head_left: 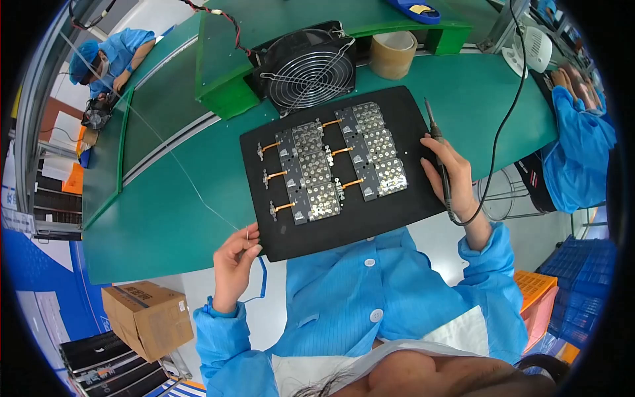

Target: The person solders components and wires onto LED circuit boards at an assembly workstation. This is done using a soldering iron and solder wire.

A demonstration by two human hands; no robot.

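A black mat [370, 221] lies tilted on the green bench, with two panels of small circuit boards on it, a left panel [311, 173] and a right panel [374, 153]. Each board has silver solder dots and a short orange ribbon cable with a connector. My left hand [235, 259] is pinched on a thin solder wire [199, 195] beside the mat's near left corner. A blue strap end hangs below that hand. In my right hand [458, 177] is a soldering iron [436, 137], its tip pointing away from me, apart from the boards. The fingertips meet the mat's right edge.
Behind the mat stand a black fan [307, 73] with a wire guard and a tape roll [393, 56], near a green shelf [228, 96]. The iron's black cable [501, 132] loops at right. Co-workers sit at far left and right. A cardboard box [149, 317] stands below left.
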